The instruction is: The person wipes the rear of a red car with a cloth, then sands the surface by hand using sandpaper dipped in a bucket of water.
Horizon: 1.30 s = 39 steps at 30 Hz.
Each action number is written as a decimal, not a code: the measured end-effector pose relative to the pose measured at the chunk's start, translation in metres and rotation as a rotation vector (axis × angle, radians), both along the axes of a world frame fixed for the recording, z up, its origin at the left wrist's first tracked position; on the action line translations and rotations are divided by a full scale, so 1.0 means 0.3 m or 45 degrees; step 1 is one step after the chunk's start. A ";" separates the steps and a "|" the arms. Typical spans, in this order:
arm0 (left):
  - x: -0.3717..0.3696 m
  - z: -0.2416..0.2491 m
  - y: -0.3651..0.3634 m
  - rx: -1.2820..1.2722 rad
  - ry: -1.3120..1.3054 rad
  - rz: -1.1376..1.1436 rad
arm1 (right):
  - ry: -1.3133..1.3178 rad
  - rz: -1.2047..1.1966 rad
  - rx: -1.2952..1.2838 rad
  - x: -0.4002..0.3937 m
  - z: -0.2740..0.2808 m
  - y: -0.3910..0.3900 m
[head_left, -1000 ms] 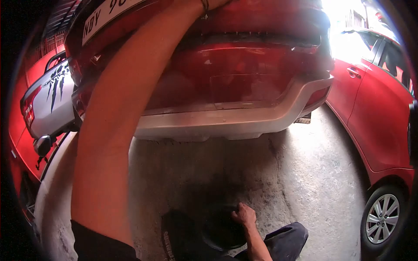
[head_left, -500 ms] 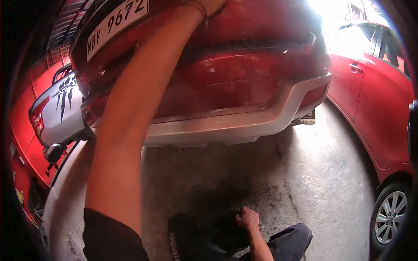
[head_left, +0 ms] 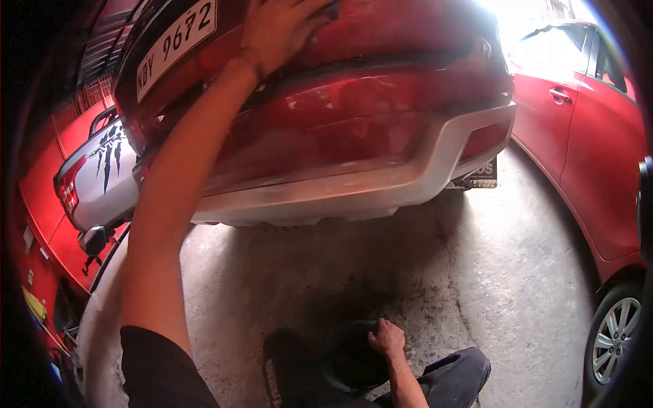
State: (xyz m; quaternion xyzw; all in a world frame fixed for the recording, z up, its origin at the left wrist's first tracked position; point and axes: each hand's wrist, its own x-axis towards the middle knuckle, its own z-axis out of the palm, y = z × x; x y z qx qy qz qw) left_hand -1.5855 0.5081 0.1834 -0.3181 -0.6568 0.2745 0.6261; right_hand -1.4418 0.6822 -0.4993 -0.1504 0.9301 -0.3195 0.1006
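My left hand (head_left: 275, 34) reaches up to the back of a dark red car (head_left: 367, 122), just right of its white licence plate (head_left: 178, 46). Its fingers stretch toward the upper right over the painted panel, and a small dark thing (head_left: 331, 11) shows at the fingertips; I cannot tell what it is. A dark band circles that wrist. Low in the view, my right hand (head_left: 388, 338) is closed at the rim of a round black bucket (head_left: 354, 367) that stands between my legs.
The car's silver lower bumper trim (head_left: 326, 197) spans the middle, above the stained concrete floor (head_left: 503, 285). Another red car (head_left: 578, 143) stands close on the right. At left are a silver pickup (head_left: 102, 170) and a red wall (head_left: 41, 183).
My left hand has moved down and left across the red panel, so more of it shows. My right hand stays at the bucket rim. The view has shifted slightly.
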 end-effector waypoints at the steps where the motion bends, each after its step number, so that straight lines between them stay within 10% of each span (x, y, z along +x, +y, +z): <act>1: 0.005 -0.005 -0.021 -0.003 -0.017 0.044 | 0.000 -0.003 0.000 -0.003 -0.010 -0.001; 39: -0.020 0.032 0.017 -0.151 -0.001 0.029 | -0.026 -0.078 0.032 0.011 0.015 -0.028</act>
